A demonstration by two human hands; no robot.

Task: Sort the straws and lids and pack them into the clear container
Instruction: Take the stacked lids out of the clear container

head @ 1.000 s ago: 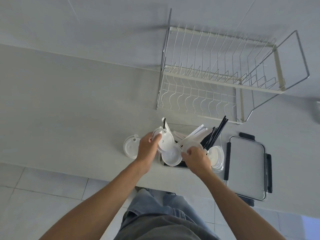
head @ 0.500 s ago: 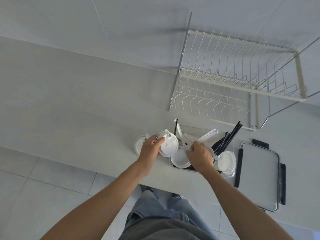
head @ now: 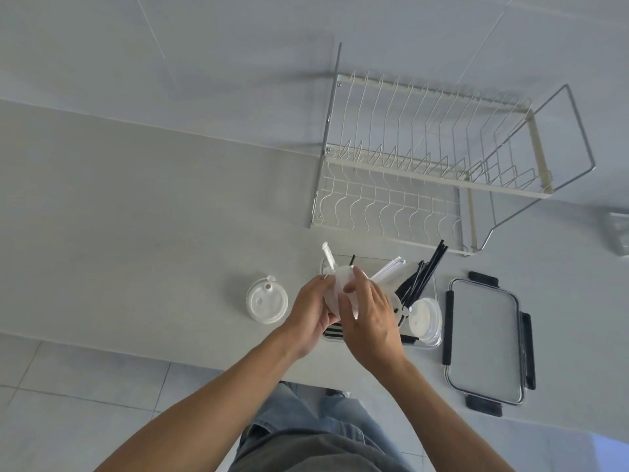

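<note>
A small stack of white lids [head: 335, 294] is held between both hands just above the near left part of the clear container [head: 435, 287]. The left hand [head: 311, 310] is curled around the stack's left edge, and the right hand [head: 369, 315] is closed over its right side with the thumb across the top. The container sits on the counter [head: 136, 233] with black straws [head: 422, 277] and white wrapped straws [head: 388, 269] leaning out of it, one wrapped straw [head: 328, 258] standing at its far left corner, and another lid [head: 423, 316] propped at its near right wall. One more loose lid [head: 267, 303] lies on the counter, well to the left.

The step in hand appears to be the gathering and nesting of lids into one pile. The next move probably calls for the stack to be squared and set down flat in a free corner, clear of the leaning straws; the loose lid is yet to be collected.

The container's own cover [head: 485, 338], with black clips, lies just to the right. A wire dish rack [head: 425, 172] stands behind, against a pale wall, and a tiled floor is seen below the counter edge.
</note>
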